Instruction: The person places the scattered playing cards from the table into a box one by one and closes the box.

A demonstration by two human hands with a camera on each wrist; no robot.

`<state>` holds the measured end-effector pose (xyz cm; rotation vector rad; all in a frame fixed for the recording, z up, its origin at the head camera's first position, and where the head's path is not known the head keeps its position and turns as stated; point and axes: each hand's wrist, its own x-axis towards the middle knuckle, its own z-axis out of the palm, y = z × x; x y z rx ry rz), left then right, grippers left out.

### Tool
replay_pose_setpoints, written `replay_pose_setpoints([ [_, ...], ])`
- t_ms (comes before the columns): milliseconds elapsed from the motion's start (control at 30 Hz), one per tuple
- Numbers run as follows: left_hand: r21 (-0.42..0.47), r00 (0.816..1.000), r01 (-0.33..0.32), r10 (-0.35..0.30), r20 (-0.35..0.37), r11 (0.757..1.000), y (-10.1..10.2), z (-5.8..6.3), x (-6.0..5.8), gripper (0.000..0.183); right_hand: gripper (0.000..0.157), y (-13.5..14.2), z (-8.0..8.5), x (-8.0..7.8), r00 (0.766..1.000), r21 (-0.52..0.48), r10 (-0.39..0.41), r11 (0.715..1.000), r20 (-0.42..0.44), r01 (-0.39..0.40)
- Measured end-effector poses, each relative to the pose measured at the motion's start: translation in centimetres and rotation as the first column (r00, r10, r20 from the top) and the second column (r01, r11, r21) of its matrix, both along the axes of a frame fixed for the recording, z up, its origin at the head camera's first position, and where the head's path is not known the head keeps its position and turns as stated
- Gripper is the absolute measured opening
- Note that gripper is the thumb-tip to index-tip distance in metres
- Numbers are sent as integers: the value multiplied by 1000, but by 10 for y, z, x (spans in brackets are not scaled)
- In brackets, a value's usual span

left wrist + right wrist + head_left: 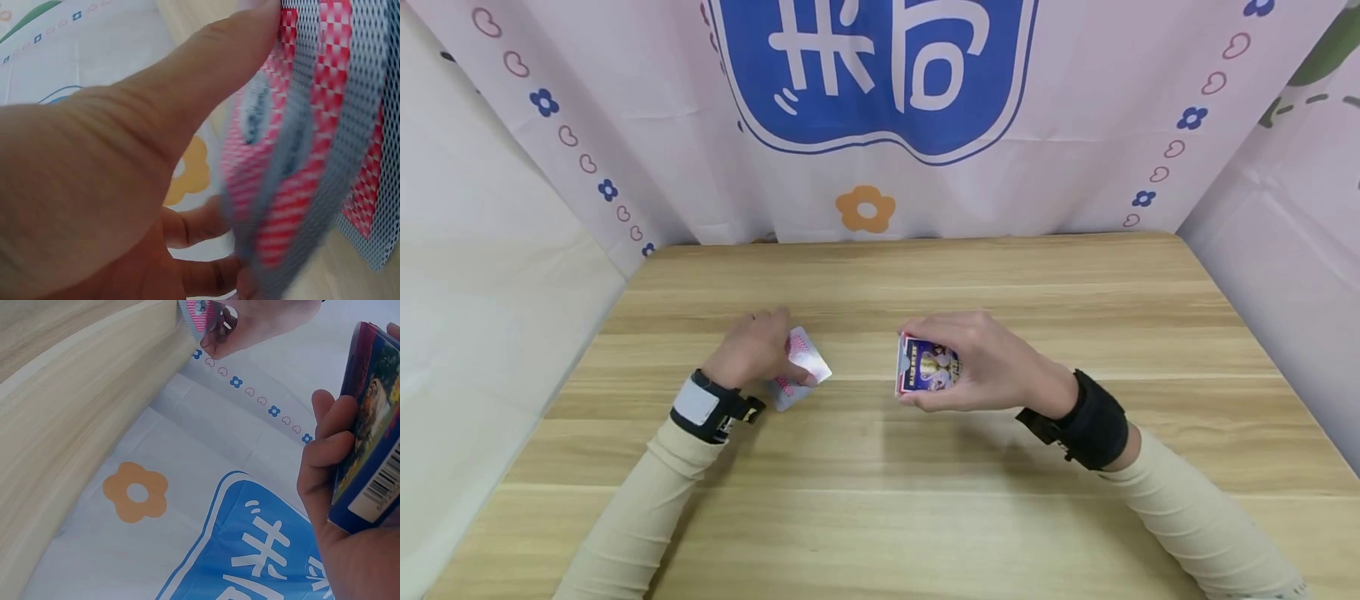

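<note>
On the left side of the table, my left hand pinches playing cards between thumb and fingers. Their backs carry a red-and-white check with grey borders, blurred in the left wrist view. Another card shows behind them there; whether it is held or lying on the table I cannot tell. My right hand grips a small card box, thumb on the near side and fingers on the far side. A gold trophy is printed on its dark blue face. Its barcode shows in the right wrist view.
The wood-grain table extends around both hands. Behind it hangs a white cloth printed with a blue badge, an orange flower and rows of hearts. Pale cloth also lines the left and right sides.
</note>
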<state>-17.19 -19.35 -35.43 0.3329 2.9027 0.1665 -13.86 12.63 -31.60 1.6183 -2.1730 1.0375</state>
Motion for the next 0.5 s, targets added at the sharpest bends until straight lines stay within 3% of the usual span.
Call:
replay_pose_setpoints([
  [100,51,999,-8,6,44,999,-1,2,0,56,58,0,-1,0,1000,7,-1,1000,3,1],
  [233,107,995,-15,5,96,994,-1,5,-1,29,58,0,-2,0,1000,7,1,1000,10,-1],
  [400,136,999,40,-40,0,990,-2,5,-3,14,58,0,-3,0,1000,15,1,1000,14,-1],
  [500,130,997,59,-53,-47,990,-4,4,-6,27,58,-1,-2,0,1000,26,-3,1000,16,3],
])
